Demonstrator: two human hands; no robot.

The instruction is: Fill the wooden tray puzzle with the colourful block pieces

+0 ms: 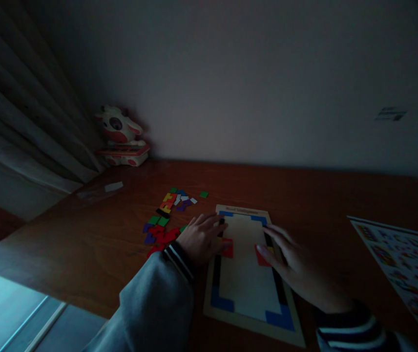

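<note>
A wooden puzzle board (247,278) with a pale inner area lies flat on the table. Blue corner pieces and black strips line its edges. On the board's left side, my left hand (200,239) rests with fingers stretched out, partly covering a red piece (228,248). Opposite it, my right hand (297,261) lies over the right edge, fingers extended. Its thumb touches another red piece (262,256). Bits of yellow show beside both red pieces, mostly hidden by the hands. Loose red puzzle pieces (165,236) lie left of my left hand.
More coloured pieces (168,198) are scattered on the brown table (121,220), with a lone green piece (204,194) near the board. A printed sheet (401,269) lies at right. A cow-shaped toy (123,139) stands at the back left, by a curtain (22,112).
</note>
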